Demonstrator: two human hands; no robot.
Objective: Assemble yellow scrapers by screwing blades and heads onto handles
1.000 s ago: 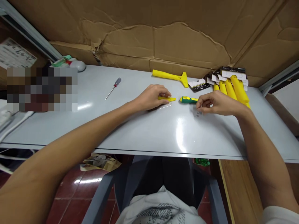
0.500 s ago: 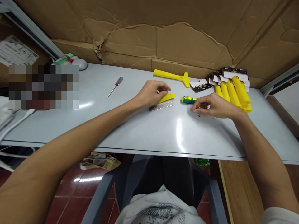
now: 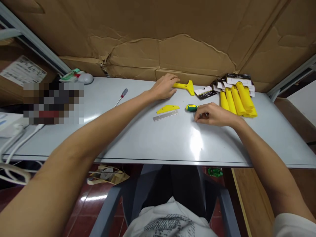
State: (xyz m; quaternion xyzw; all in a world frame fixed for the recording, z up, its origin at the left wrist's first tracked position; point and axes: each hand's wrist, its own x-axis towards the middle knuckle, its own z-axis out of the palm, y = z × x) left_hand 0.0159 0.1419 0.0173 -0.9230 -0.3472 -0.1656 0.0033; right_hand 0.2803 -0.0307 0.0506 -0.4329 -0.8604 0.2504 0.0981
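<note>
My left hand (image 3: 166, 86) is closed over the handle of a yellow scraper (image 3: 184, 86) near the back of the table; the scraper's head sticks out to the right. In front of that hand lie a flat yellow cover plate (image 3: 168, 108) and, just nearer to me, a thin metal blade (image 3: 166, 115). My right hand (image 3: 208, 114) rests on the table with its fingers curled together. What it holds, if anything, is hidden. Beside its fingertips is a green and yellow screwdriver handle (image 3: 191, 108), its other end covered by the hand.
Several yellow scrapers (image 3: 238, 100) with card tags are piled at the right. A black and white card (image 3: 204, 92) lies beside them. A grey-handled screwdriver (image 3: 124, 93) is left of my left forearm. Torn cardboard (image 3: 187, 52) stands behind the table; white cables (image 3: 23, 144) run at the left.
My left hand has left the yellow cover plate and moved back to the scraper's handle, closing over it. My right hand stays by the green screwdriver. The view has shifted slightly.
</note>
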